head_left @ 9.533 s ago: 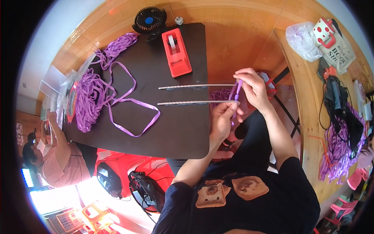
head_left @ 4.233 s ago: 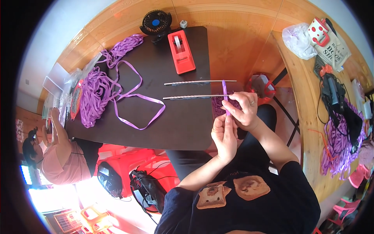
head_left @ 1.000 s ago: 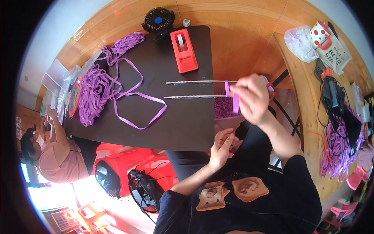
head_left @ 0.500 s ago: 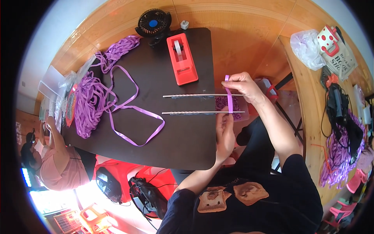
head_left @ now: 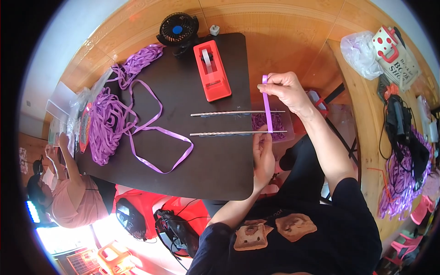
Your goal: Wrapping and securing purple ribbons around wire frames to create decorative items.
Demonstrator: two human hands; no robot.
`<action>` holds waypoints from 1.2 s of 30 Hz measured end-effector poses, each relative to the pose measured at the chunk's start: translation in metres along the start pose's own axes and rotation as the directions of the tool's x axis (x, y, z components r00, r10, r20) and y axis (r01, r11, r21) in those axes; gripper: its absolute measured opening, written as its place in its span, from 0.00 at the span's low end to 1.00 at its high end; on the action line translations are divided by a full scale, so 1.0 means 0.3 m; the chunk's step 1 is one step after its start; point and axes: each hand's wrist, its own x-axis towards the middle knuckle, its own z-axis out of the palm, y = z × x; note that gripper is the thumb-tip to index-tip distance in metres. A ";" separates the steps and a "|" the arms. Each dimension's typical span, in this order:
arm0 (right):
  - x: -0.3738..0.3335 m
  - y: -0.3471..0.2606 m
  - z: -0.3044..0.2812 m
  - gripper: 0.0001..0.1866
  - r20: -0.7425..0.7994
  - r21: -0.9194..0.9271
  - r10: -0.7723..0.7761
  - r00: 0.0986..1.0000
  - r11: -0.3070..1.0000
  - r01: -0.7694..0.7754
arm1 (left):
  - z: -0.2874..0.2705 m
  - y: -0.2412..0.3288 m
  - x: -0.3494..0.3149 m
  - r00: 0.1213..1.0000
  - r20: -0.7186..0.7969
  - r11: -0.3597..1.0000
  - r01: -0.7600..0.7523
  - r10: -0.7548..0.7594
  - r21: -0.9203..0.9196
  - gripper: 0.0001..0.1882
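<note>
My right hand pinches the upper end of a purple ribbon between thumb and fingers, holding it raised off the table's right edge. The ribbon runs down past the far metal rod to the near metal rod. Both thin, twisted-looking rods lie parallel, sticking out beyond the table edge. Just below the near rod's end, my left hand has its fingers closed at the ribbon's lower end; the fingertips are partly hidden. Under the rod ends sits a clear tub with purple pieces inside.
On the dark table are a red tape dispenser, a black fan and a heap of purple ribbon with loose loops. A wooden bench stands at right. Another person works at far left.
My right hand has moved up and slightly left, drawing the ribbon straighter and longer above the far rod. My left hand stays almost in place by the near rod.
</note>
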 end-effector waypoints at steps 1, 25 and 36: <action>-0.001 0.030 -0.006 0.07 0.001 0.000 -0.002 1.000 1.000 0.002 | 0.003 0.010 0.004 1.000 -0.003 0.999 0.025 -0.026 -0.026 0.16; -0.477 0.164 0.122 0.15 -0.156 0.368 0.185 0.970 0.923 -0.117 | 0.077 0.043 0.043 0.997 -0.049 0.967 -0.063 0.053 -0.245 0.10; -0.476 0.166 0.202 0.07 -0.225 0.355 0.145 0.963 0.933 -0.057 | 0.087 0.047 0.011 0.990 -0.127 0.956 -0.098 0.065 -0.278 0.11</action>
